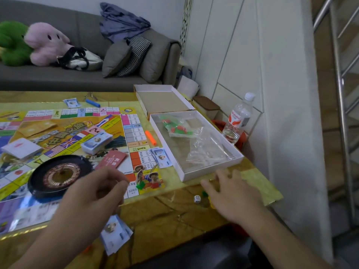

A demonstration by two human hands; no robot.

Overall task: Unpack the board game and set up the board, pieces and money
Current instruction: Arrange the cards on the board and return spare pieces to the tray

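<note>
Fingers of left hand [101, 188] curl emptily over glossy board [64, 133]; right hand [231, 193] fingers spread flat.

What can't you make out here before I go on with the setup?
Head view only:
- Left hand: fingers curl inward; whether they pinch anything is hidden.
- Right hand: it covers small green and yellow bits beside the die; what they are is unclear.
- Game board: its left part is cut off by the frame edge.
- Money near the table edge: blurred, values unreadable.
</note>
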